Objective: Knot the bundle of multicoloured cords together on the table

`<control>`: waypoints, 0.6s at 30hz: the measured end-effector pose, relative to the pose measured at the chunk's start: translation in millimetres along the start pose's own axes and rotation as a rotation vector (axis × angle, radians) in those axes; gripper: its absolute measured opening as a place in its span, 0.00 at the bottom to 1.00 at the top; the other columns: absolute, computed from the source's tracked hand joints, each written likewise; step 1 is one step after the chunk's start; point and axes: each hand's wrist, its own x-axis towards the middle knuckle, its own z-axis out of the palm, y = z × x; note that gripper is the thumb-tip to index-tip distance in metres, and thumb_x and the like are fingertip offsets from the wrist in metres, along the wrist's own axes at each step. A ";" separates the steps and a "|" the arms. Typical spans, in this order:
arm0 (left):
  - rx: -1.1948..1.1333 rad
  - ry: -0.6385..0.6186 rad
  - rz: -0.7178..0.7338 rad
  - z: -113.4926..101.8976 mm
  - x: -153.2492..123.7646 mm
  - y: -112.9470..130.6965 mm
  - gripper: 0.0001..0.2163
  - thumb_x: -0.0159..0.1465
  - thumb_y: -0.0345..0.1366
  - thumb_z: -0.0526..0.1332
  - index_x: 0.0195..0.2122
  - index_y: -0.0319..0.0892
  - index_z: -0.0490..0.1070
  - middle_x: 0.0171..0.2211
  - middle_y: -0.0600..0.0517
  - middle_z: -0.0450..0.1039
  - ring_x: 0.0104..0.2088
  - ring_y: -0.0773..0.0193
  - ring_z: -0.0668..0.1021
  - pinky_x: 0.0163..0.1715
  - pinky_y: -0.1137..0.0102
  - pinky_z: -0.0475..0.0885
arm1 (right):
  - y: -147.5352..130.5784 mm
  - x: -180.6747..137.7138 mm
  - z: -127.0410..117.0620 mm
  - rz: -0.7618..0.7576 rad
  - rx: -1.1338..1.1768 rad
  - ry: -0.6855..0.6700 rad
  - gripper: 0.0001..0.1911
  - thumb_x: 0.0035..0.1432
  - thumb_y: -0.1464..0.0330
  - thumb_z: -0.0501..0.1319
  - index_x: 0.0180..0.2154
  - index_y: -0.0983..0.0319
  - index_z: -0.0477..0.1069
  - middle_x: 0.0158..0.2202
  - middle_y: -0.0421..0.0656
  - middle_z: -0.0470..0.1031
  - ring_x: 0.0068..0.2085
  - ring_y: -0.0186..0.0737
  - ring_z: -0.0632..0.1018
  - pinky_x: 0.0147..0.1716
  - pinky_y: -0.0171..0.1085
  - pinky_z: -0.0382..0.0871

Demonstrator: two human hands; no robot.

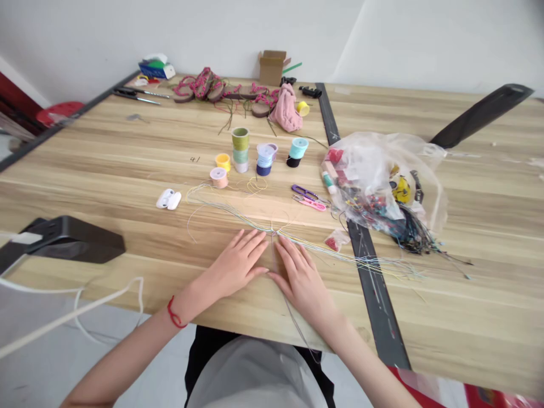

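Note:
A long bundle of thin coloured cords [323, 246] lies across the table, with a small knot [274, 232] near its middle. Just left of that knot, my left hand [238, 260] rests flat, fingers stretched along the cords; a red string bracelet [173, 313] circles its wrist. My right hand [304, 277] lies on the other side, fingers extended, fingertips by the knot. The two thumbs nearly meet below it. From the knot a pale purple cord [293, 317] runs down between my hands and over the table edge. Neither hand appears to grip anything.
Thread spools [240, 150] stand behind the cords. Purple thread snips [305, 192] and pink snips [312, 203] lie right of them. A clear plastic bag [382, 170] of craft materials sits farther right. A white earbud case [169, 199] and a black box-like device [80, 239] are at left.

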 end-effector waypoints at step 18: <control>-0.009 0.025 0.018 18.4 9.4 -0.7 0.27 0.73 0.49 0.46 0.69 0.40 0.53 0.68 0.43 0.56 0.68 0.53 0.59 0.66 0.53 0.53 | 0.2 4.9 4.6 0.044 -0.015 -0.033 0.29 0.69 0.58 0.51 0.64 0.67 0.60 0.65 0.57 0.63 0.65 0.52 0.65 0.63 0.53 0.59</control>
